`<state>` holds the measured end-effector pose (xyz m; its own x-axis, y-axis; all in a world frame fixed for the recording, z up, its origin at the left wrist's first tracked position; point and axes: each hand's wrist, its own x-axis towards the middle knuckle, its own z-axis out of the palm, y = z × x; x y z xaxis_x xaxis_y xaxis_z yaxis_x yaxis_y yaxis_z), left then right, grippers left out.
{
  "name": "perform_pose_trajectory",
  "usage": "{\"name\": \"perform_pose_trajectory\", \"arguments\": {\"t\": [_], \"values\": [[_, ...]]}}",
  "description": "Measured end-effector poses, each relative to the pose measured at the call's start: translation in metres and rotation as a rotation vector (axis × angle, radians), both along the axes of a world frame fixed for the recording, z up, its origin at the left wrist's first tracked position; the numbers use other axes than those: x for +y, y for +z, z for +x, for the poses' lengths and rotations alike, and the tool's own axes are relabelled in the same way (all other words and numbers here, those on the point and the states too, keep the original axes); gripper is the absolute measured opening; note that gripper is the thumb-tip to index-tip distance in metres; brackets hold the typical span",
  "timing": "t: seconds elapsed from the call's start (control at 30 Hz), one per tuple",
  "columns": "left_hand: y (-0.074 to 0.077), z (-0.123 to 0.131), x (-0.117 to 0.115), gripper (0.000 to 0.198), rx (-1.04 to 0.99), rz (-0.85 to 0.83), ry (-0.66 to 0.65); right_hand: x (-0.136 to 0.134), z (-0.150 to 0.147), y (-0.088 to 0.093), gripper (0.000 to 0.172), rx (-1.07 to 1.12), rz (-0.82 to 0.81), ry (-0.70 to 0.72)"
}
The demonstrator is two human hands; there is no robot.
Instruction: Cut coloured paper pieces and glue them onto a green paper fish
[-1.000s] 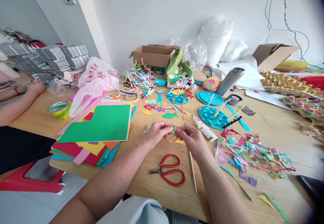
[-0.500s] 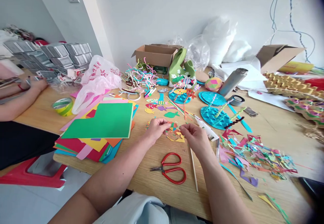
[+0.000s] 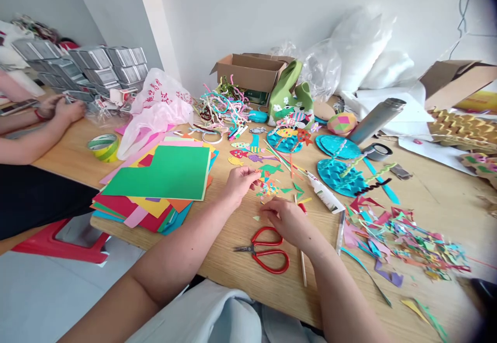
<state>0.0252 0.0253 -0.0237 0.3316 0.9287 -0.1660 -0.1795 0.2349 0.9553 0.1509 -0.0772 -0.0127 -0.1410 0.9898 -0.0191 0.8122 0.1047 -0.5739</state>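
My left hand (image 3: 241, 183) is closed in a pinch on a small multicoloured paper piece (image 3: 265, 177), above tiny paper bits on the table. Lower and to the right, my right hand (image 3: 288, 220) has its fingertips pressed together close to the tabletop; whatever they hold is too small to make out. A green paper fish (image 3: 271, 169) and several other patterned paper fish (image 3: 238, 153) lie just beyond my hands. Red-handled scissors (image 3: 267, 250) rest in front of me, blades pointing left. Beside my right wrist lies a thin wooden stick (image 3: 303, 268).
Stacked coloured paper (image 3: 163, 169) lies left, near yellow-green tape (image 3: 103, 147). A white glue bottle (image 3: 325, 193), blue discs with pipe cleaners (image 3: 337, 175) and paper scraps (image 3: 411, 239) occupy the right. A steel flask (image 3: 378, 119) leans behind. Another person's hands (image 3: 64, 109) are far left.
My right hand has left the paper piece and dropped towards the tabletop, while the left still holds the piece. Small paper bits are now visible between them. The view has turned slightly left and down.
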Motion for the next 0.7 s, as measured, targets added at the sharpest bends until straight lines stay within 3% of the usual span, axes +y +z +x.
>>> {"name": "perform_pose_trajectory", "arguments": {"t": [0.07, 0.17, 0.27, 0.37, 0.5, 0.6, 0.7], "values": [[0.001, -0.001, 0.000, 0.009, -0.003, 0.010, -0.006, 0.001, 0.013, 0.002, 0.026, -0.005, 0.121, -0.144], [0.002, -0.001, -0.002, 0.011, -0.008, 0.014, -0.018, 0.002, 0.039, 0.005, 0.032, -0.196, 0.305, -0.487], [0.003, 0.000, -0.005, 0.014, -0.010, 0.012, -0.062, -0.001, 0.061, 0.005, 0.040, -0.417, 0.230, -0.699], [0.003, 0.002, -0.009, 0.018, -0.020, -0.005, -0.124, -0.005, 0.071, 0.001, 0.040, -0.528, 0.074, -0.770], [0.003, 0.002, -0.012, 0.022, -0.043, -0.014, -0.167, -0.006, 0.074, -0.005, 0.033, -0.593, 0.040, -0.808], [0.003, 0.002, -0.013, 0.022, -0.059, -0.022, -0.178, -0.005, 0.072, 0.000, 0.037, -0.474, 0.181, -0.860], [0.002, 0.002, -0.013, 0.020, -0.055, -0.035, -0.165, -0.004, 0.062, 0.011, 0.048, -0.095, 0.448, -0.913]]}}
